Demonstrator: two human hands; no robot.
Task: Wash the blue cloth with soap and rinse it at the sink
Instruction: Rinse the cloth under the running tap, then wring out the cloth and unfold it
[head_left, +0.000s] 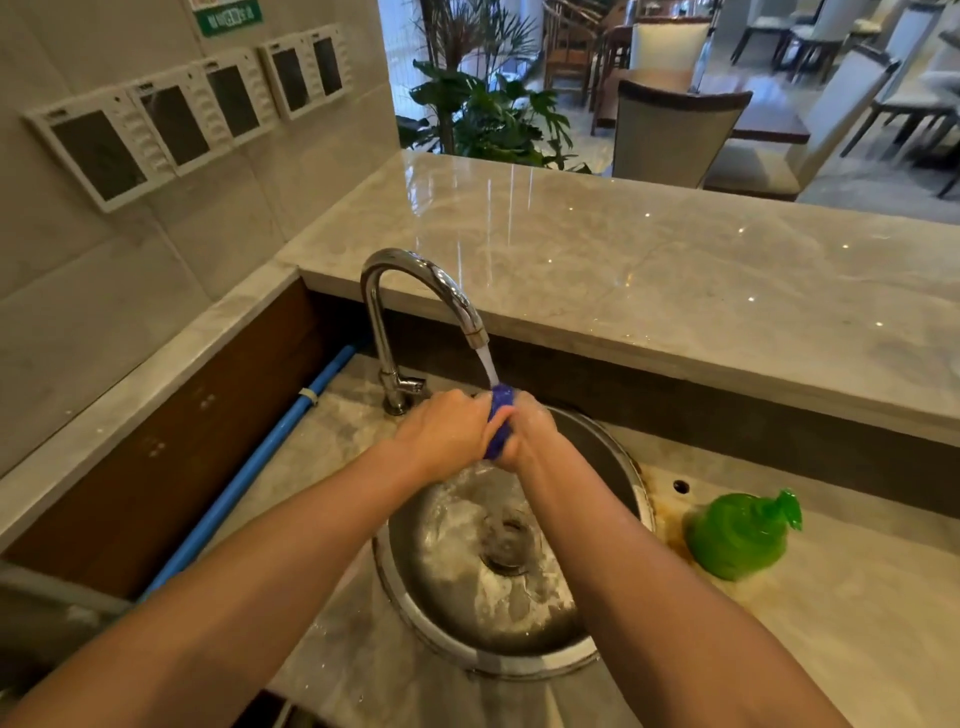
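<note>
Two hands meet above the round steel sink (641, 499); the left hand (447, 434) and the right hand (530, 434) both grip the blue cloth (500, 423), bunched between them under the water running from the chrome faucet (415, 280); foam lies in the basin around the drain. A green sign (228, 15) at the top of the wall carries writing too blurred to read; five white panels (197, 114) hang below it. The lower counter (857, 623) is wet marble, with a green soap bottle (737, 538) lying just right of the sink; a raised marble ledge (623, 260) runs behind; a blue pipe (249, 478) slants on the left. Plants (488, 114) and dining chairs (675, 130) stand beyond.
</note>
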